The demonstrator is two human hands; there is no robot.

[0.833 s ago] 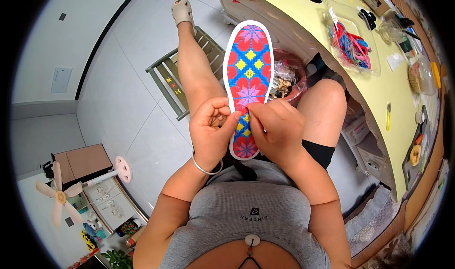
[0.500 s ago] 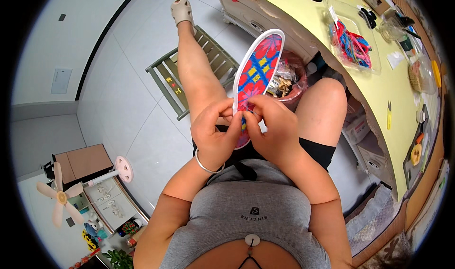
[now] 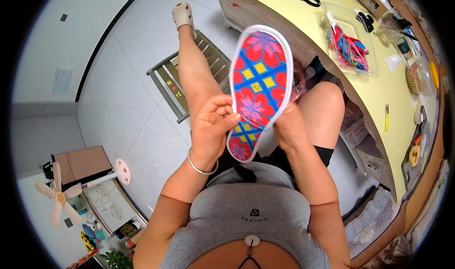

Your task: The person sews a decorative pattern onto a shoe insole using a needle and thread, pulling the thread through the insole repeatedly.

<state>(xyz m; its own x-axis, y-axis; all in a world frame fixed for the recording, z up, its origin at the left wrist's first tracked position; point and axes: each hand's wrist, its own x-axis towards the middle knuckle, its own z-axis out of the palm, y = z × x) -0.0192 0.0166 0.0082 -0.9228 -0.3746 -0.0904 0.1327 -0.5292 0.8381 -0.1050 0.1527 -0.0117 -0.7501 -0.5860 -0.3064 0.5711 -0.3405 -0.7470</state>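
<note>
An embroidered shoe insole with a white rim and a red, blue, pink and yellow flower pattern stands tilted up over my lap, its patterned face toward me. My left hand is closed on its left edge, the thumb lying on the patterned face. A thin pale thread crosses that face near the thumb. My right hand is at the insole's lower right edge, with its fingers hidden behind it. Whether those fingers pinch a needle or the insole itself cannot be seen.
On the yellow table to the right, a clear plastic tray holds coloured thread bundles. A yellow-handled cutter lies nearer. My foot rests beyond a green slatted stool. A pink-rimmed bin is partly behind the insole.
The insole has turned its patterned face more fully toward me. My right hand has moved from the front of it to behind its right edge, while my left hand keeps hold.
</note>
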